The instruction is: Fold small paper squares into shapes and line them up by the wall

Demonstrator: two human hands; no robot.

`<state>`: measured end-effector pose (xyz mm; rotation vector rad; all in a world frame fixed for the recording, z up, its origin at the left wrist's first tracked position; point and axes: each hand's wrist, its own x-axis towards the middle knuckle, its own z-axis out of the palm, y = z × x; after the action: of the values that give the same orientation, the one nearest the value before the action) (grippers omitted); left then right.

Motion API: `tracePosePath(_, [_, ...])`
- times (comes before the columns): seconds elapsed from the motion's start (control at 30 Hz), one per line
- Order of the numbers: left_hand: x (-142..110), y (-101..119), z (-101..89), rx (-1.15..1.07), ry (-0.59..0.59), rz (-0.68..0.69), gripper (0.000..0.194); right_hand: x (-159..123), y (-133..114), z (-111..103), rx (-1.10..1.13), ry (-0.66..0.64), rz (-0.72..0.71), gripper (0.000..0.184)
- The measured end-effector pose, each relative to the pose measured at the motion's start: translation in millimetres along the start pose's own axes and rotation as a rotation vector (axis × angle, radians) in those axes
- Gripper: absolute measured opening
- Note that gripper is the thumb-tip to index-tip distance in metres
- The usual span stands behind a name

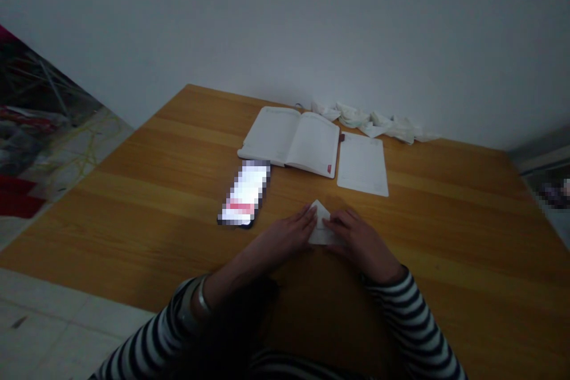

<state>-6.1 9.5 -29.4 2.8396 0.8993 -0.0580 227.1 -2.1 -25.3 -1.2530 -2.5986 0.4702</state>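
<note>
Your left hand point(294, 231) held one side of the folded paper point(319, 236) and your right hand point(360, 241) pinched the other, so it sat between them. A lit phone point(247, 190) lay past your left hand, with an open book point(274, 132) and a loose sheet point(363, 164) farther ahead of both hands.

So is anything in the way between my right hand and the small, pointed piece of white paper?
Nothing visible: your bare right hand touches the small, pointed white paper at its right side. The lit rectangular phone lies apart, off to the left.
</note>
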Motion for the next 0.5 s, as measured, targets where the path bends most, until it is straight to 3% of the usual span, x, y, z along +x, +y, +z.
tracePosePath(0.17, [0.0,-0.1,-2.2,-0.076,-0.032,-0.071,0.053,-1.0,-0.1,0.8,-0.019,0.016,0.016,0.043])
tracePosePath(0.5, [-2.3,-4.8,-5.6,-0.133,-0.027,-0.076,0.051,-0.2,-1.2,-4.0,0.018,0.043,-0.005,0.025])
